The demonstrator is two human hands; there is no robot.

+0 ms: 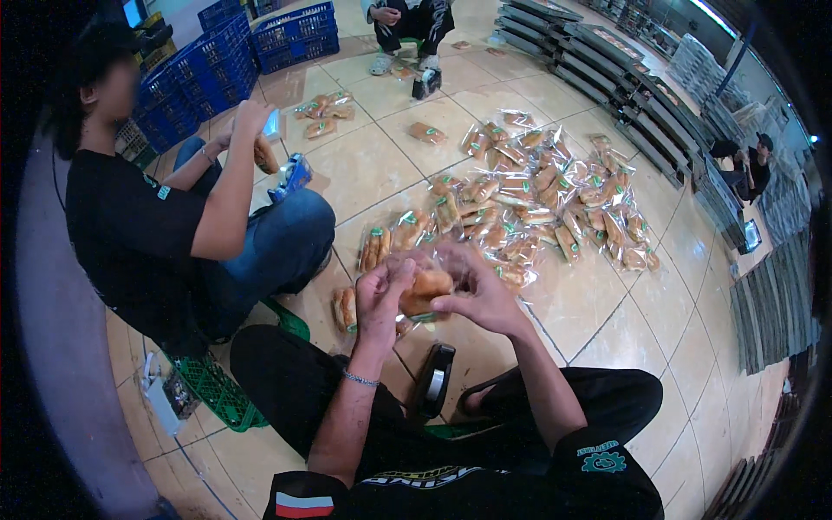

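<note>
My left hand (383, 293) and my right hand (477, 293) both grip a bagged bread roll (425, 293) in the middle of the view, my left fingers at its left side and my right fingers round its right side, slightly blurred. A black tape dispenser (433, 381) lies below them between my legs. Other bagged rolls (345, 309) lie just left of my hands, and a large pile of bagged rolls (546, 199) spreads beyond them over the tiled floor (633, 321).
A co-worker (130, 234) sits at left with a roll and blue tape dispenser (290, 178), by a green crate (204, 390). Blue crates (199, 69) stand behind. A seated person (407, 26) is at top; another (752, 169) sits right, beside stacked metal trays (607, 95).
</note>
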